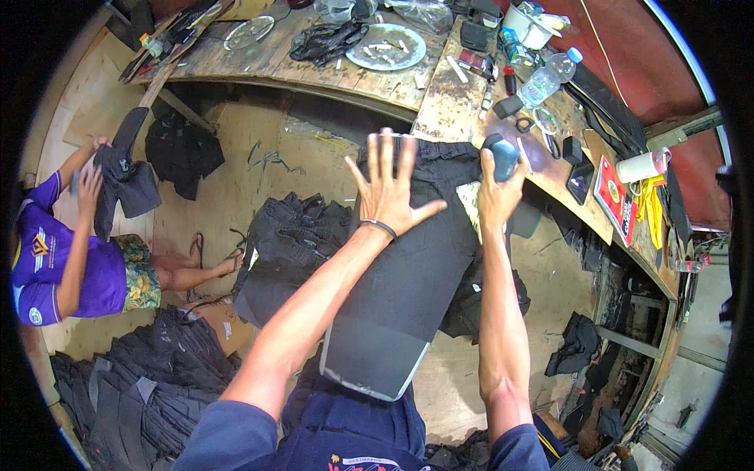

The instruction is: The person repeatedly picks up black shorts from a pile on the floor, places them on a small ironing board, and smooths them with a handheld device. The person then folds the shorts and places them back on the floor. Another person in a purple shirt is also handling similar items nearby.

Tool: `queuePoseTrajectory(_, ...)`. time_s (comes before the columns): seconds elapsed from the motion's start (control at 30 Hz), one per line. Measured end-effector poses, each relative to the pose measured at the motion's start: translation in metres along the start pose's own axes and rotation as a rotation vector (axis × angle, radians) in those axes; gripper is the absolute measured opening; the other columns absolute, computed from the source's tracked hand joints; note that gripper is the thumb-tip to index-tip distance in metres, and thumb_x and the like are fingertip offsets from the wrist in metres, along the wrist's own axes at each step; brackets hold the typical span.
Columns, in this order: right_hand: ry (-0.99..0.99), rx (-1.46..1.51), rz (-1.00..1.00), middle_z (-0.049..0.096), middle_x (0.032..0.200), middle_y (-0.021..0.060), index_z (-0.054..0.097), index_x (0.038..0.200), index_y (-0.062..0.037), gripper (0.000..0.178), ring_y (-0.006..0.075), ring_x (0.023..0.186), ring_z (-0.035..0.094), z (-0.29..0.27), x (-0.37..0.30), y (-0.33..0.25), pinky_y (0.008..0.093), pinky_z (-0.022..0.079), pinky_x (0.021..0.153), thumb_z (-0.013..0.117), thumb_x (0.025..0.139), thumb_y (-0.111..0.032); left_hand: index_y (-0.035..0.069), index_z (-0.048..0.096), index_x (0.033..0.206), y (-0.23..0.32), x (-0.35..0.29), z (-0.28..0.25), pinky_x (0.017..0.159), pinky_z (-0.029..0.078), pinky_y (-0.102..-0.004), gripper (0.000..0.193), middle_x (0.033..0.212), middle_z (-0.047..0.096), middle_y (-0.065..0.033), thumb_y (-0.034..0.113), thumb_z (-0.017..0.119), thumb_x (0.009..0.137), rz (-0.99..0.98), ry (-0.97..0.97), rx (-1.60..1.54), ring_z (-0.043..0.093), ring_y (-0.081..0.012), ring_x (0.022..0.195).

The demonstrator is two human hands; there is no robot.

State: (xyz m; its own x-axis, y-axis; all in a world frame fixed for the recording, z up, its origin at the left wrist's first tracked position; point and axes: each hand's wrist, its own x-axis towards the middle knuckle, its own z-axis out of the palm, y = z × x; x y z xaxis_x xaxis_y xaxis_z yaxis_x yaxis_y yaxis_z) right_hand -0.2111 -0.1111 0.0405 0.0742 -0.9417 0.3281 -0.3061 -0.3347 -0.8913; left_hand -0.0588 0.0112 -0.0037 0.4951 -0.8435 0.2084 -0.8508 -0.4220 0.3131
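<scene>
My left hand (390,187) lies flat with spread fingers on a black garment (428,169) stretched over a long dark padded board (400,306) that runs from my lap up to the workbench. A dark band circles that wrist. My right hand (495,192) grips a dark rounded tool (503,153) held against the garment's right side near a pale patch (471,200). Both forearms come up from the bottom edge.
A wooden workbench (440,94) curves along the top and right, bearing a round metal plate (386,45), a water bottle (550,77), scissors (528,124), a red booklet (614,198). Piles of black garments (290,243) cover the floor. A seated person in purple (67,259) handles dark cloth at left.
</scene>
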Motion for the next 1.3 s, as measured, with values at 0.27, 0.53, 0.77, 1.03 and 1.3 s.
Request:
queuePoseTrajectory(0.27, -0.562, -0.421, -0.533, 0.068, 0.104, 0.0146, 0.074, 0.115, -0.0036, 0.059, 0.0347, 0.100, 0.065, -0.054, -0.111, -0.013, 0.0470, 0.055, 0.089, 0.097, 0.075, -0.041, 0.023, 0.022, 0.177, -0.002, 0.035, 0.002, 0.126, -0.001, -0.0783, 0.145, 0.181, 0.008, -0.0264, 0.100, 0.070, 0.063, 0.163, -0.043, -0.054, 0.001, -0.0433, 0.169)
queuePoseTrajectory(0.53, -0.527, -0.478, -0.432, 0.070, 0.096, 0.0118, 0.073, 0.102, -0.0043, 0.043, 0.0329, 0.091, 0.067, -0.060, -0.141, -0.046, 0.0464, 0.056, 0.082, 0.095, 0.071, -0.026, 0.026, 0.025, 0.176, -0.003, 0.035, 0.008, 0.121, -0.001, -0.0847, 0.142, 0.182, 0.007, -0.0250, 0.104, 0.064, 0.063, 0.160, -0.036, -0.043, 0.002, -0.0444, 0.169)
queuePoseTrajectory(0.77, -0.541, -0.539, -0.406, 0.068, 0.103, 0.0129, 0.070, 0.112, -0.0055, 0.050, 0.0342, 0.094, 0.063, -0.025, -0.148, -0.055, 0.0466, 0.054, 0.084, 0.094, 0.073, -0.025, 0.026, 0.034, 0.172, -0.010, 0.043, 0.013, 0.120, 0.000, -0.0874, 0.127, 0.182, 0.012, -0.0220, 0.100, 0.060, 0.072, 0.279, -0.052, -0.089, 0.006, -0.0435, 0.168)
queuePoseTrajectory(1.03, -0.598, -0.450, -0.314, 0.067, 0.096, 0.0130, 0.071, 0.103, -0.0068, 0.042, 0.0321, 0.091, 0.064, -0.018, -0.172, -0.086, 0.0480, 0.053, 0.081, 0.094, 0.071, -0.023, 0.025, 0.028, 0.174, -0.009, 0.045, 0.013, 0.123, 0.000, -0.0840, 0.114, 0.182, 0.015, -0.0197, 0.087, 0.063, 0.084, 0.402, -0.022, -0.197, 0.010, -0.0399, 0.169)
queuePoseTrajectory(1.3, -0.727, -0.491, -0.228, 0.069, 0.101, 0.0112, 0.073, 0.106, -0.0063, 0.046, 0.0336, 0.095, 0.064, 0.006, -0.203, -0.085, 0.0473, 0.054, 0.084, 0.094, 0.070, -0.026, 0.027, 0.028, 0.173, -0.004, 0.049, 0.019, 0.125, 0.002, -0.0827, 0.104, 0.182, 0.017, -0.0123, 0.073, 0.068, 0.090, 0.691, 0.102, -0.118, 0.015, -0.0315, 0.169)
